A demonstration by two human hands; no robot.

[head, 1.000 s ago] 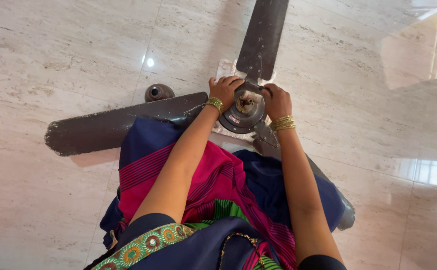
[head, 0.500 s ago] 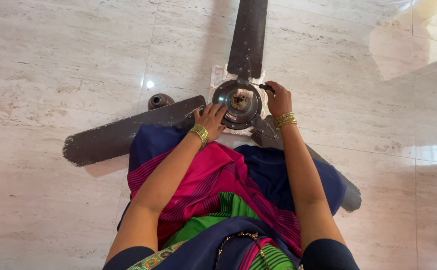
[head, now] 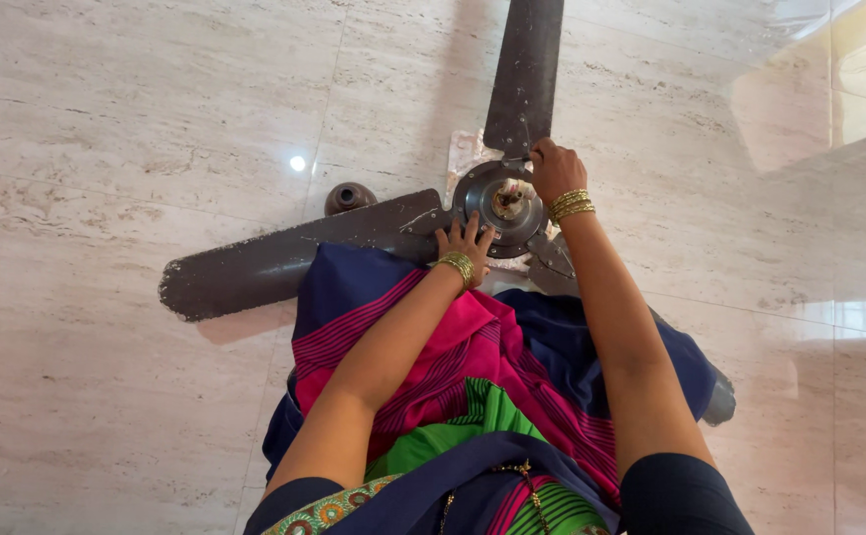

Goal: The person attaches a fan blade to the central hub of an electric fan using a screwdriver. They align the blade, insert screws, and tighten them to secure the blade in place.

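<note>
A dark brown ceiling fan [head: 403, 233] is lying on the pale marble floor [head: 126, 129], its round motor housing [head: 500, 203] sitting on a small whitish cloth [head: 465, 151] just in front of the person's lap. The left hand [head: 465, 241] is resting on the near-left edge of the housing, fingers spread flat and gripping nothing. The right hand [head: 555, 168] is curling in a fist at the root of the far blade [head: 524, 74] — what it is gripping cannot be told. A small dark cup-shaped cap [head: 348, 198] is standing on the floor just beyond the left blade [head: 284, 260]. A third blade [head: 715, 396] is running under the person's blue and pink garment [head: 453, 357].
</note>
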